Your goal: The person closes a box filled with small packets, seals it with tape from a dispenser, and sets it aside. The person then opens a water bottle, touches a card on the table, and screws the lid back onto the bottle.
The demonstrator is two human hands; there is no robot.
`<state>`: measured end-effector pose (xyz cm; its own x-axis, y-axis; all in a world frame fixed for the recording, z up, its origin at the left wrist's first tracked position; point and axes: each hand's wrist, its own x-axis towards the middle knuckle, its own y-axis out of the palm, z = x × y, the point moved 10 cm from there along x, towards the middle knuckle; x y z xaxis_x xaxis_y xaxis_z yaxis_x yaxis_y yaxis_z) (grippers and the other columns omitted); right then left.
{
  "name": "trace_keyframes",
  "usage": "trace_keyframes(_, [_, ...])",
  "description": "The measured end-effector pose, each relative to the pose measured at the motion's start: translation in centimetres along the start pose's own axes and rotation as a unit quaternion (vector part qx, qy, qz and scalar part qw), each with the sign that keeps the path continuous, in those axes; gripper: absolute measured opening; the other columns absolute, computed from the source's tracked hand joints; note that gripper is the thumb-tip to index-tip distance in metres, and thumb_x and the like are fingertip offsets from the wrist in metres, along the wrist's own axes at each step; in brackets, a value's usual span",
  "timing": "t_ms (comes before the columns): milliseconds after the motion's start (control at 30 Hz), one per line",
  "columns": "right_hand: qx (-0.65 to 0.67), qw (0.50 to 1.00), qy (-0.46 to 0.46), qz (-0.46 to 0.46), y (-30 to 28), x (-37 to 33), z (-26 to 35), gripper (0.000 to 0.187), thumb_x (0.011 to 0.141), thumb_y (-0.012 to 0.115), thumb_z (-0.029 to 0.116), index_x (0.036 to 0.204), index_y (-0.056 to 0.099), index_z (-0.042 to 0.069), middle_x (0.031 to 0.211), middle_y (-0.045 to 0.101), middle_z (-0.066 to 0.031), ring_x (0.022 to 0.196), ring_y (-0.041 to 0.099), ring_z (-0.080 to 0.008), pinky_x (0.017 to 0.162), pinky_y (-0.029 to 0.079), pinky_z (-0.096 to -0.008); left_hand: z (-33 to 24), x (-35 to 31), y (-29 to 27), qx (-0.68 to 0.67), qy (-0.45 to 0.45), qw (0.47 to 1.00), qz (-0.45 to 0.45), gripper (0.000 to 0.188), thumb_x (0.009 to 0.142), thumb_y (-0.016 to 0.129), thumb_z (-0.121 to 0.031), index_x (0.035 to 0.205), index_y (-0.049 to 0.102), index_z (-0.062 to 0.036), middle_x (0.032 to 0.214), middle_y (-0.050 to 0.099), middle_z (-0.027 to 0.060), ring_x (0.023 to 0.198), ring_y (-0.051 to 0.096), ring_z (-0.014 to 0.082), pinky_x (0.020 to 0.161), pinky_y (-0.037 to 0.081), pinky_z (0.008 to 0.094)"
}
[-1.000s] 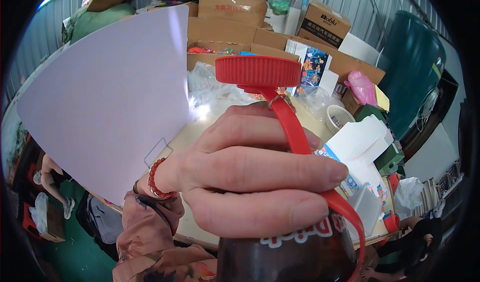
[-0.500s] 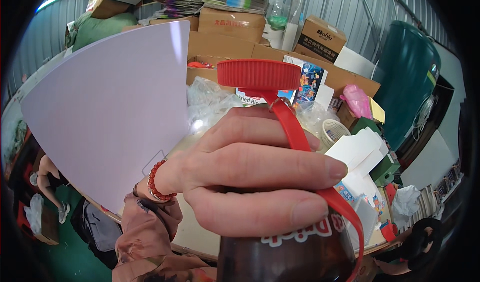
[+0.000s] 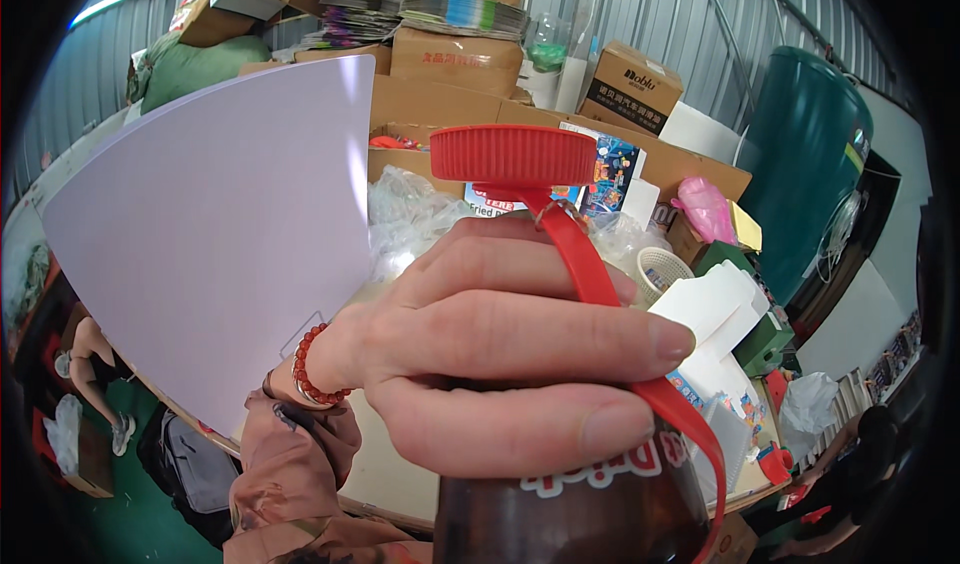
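Observation:
My left hand [image 3: 500,339] reaches in from the lower left, a red bead bracelet [image 3: 312,366] round its wrist. Its fingers are closed around the upper part of a dark brown see-through bottle [image 3: 560,519], close to the camera. A broad red ridged cap [image 3: 513,154] shows above the fingers. From under it a red strap [image 3: 582,269] runs down past the fingertips along the bottle's right side. The hand hides the bottle's neck, and the lower edge cuts off its base. My right hand is out of sight.
A large pale sheet [image 3: 215,234] stands to the left. Behind are clear plastic bags [image 3: 410,214], cardboard boxes [image 3: 630,89], and a white basket [image 3: 662,272]. White cartons [image 3: 715,309] lie right; a green tank [image 3: 815,169] stands beyond. Another person's legs [image 3: 92,364] show at left, another person at lower right.
The view has shifted slightly, so the background sits a little further left. My left hand keeps the same hold on the bottle. The person at lower right has changed position.

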<state>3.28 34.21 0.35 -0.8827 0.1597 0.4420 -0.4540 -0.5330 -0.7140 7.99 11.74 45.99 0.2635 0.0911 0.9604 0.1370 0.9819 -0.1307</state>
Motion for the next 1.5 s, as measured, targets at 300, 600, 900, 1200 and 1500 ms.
trace_keyframes(300, [0.004,1.0,0.002,0.006,0.1,-0.4,0.1,0.037,0.072,0.074,0.025,0.102,0.061,0.009,0.112,0.051,-0.0108,0.107,0.046,-0.0331,0.099,0.032,-0.0471,-0.4,0.4,-0.1,-0.006,0.012,1.0,-0.002,0.039,0.089,0.057,-0.028,0.124,0.043,-0.0197,0.107,0.058,0.0102,0.094,0.059,0.0326,0.088,0.044,0.0489])
trace_keyframes(600, [0.002,1.0,0.003,0.006,0.3,-0.3,-0.1,0.037,0.072,0.075,0.027,0.103,0.061,0.009,0.112,0.05,-0.0107,0.108,0.046,-0.033,0.1,0.031,-0.0481,-0.3,0.3,-0.2,0.009,0.014,0.999,-0.039,0.035,0.09,0.054,-0.029,0.122,0.044,-0.0204,0.103,0.058,0.0089,0.091,0.059,0.0311,0.088,0.044,0.0479])
trace_keyframes(900, [-0.015,1.0,0.005,0.016,0.2,-0.6,0.1,0.037,0.072,0.074,0.026,0.103,0.062,0.009,0.113,0.05,-0.011,0.108,0.045,-0.0333,0.098,0.033,-0.0471,-0.1,-0.4,-0.4,-0.003,0.002,0.999,-0.037,0.035,0.091,0.054,-0.028,0.122,0.044,-0.0181,0.103,0.058,0.0115,0.092,0.059,0.0315,0.088,0.045,0.0473])
trace_keyframes(1200, [0.0,1.0,0.017,0.006,0.7,-0.1,-0.7,0.037,0.072,0.074,0.024,0.103,0.062,0.009,0.113,0.051,-0.0119,0.107,0.046,-0.0341,0.095,0.035,-0.0458,2.2,-6.1,-1.0,-0.068,-0.09,0.994,-0.011,0.044,0.081,0.067,-0.017,0.118,0.053,0.0013,0.117,0.059,0.0184,0.097,0.06,0.0278,0.086,0.047,0.0364])
trace_keyframes(1500, [0.003,0.999,0.044,0.021,1.8,-0.3,-2.2,0.032,0.072,0.073,0.018,0.102,0.065,0.009,0.113,0.053,-0.0116,0.11,0.047,-0.0313,0.1,0.033,-0.0457,5.9,-26.6,-6.1,0.131,-0.578,0.801,0.088,0.064,0.061,0.083,-0.01,0.115,0.049,-0.0048,0.118,0.052,0.0087,0.103,0.054,0.0151,0.087,0.046,0.0323])
